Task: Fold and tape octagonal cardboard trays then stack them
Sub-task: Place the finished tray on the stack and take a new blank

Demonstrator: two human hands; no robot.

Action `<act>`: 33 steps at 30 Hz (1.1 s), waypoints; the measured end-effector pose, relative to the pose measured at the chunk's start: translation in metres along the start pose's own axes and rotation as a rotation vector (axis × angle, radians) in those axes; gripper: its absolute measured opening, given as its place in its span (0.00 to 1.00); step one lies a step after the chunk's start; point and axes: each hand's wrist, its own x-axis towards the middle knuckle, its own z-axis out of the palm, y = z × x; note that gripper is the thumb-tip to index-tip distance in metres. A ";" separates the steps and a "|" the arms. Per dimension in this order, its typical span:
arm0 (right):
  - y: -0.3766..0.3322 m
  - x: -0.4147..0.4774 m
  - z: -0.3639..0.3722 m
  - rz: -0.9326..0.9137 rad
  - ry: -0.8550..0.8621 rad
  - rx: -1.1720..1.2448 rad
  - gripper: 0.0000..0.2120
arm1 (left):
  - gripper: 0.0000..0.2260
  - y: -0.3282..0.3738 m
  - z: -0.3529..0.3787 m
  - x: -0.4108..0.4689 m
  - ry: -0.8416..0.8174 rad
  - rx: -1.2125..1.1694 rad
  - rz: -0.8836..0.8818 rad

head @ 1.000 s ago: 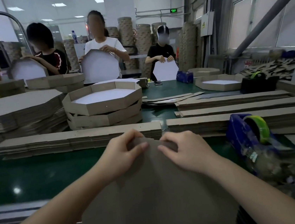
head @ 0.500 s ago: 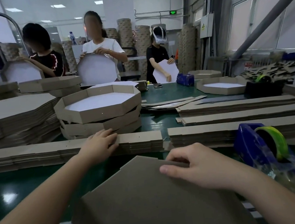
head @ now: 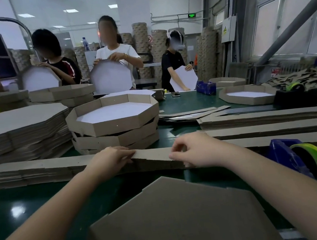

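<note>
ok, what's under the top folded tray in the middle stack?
Under the top tray, more folded trays, slightly askew, on the green table. Their insides are covered, so contents and exact count cannot be told.

A phone (head: 175, 94) lies on the green table (head: 24, 196) — far side.

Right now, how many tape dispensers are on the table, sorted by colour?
Blue: 2, the near tape dispenser with a green roll and the far tape dispenser
Black: 1, the black tape dispenser at the right, also with a green roll
Total: 3
</note>
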 end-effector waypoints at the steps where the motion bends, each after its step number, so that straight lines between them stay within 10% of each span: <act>1: -0.005 0.010 0.000 -0.026 -0.008 -0.078 0.19 | 0.18 0.002 0.000 -0.003 0.042 -0.009 0.033; 7: -0.034 0.058 0.015 -0.101 -0.106 -0.259 0.42 | 0.16 0.032 -0.005 -0.012 0.331 -0.141 0.200; 13: -0.040 0.063 0.011 -0.198 0.059 -0.139 0.23 | 0.26 0.032 -0.008 -0.025 0.462 -0.158 0.191; 23: -0.002 0.027 -0.035 -0.078 0.124 0.006 0.15 | 0.19 -0.046 0.012 -0.070 0.463 -0.015 -0.409; 33: -0.002 -0.019 -0.056 -0.061 -0.045 0.013 0.18 | 0.21 -0.024 -0.037 -0.065 0.763 0.055 -0.069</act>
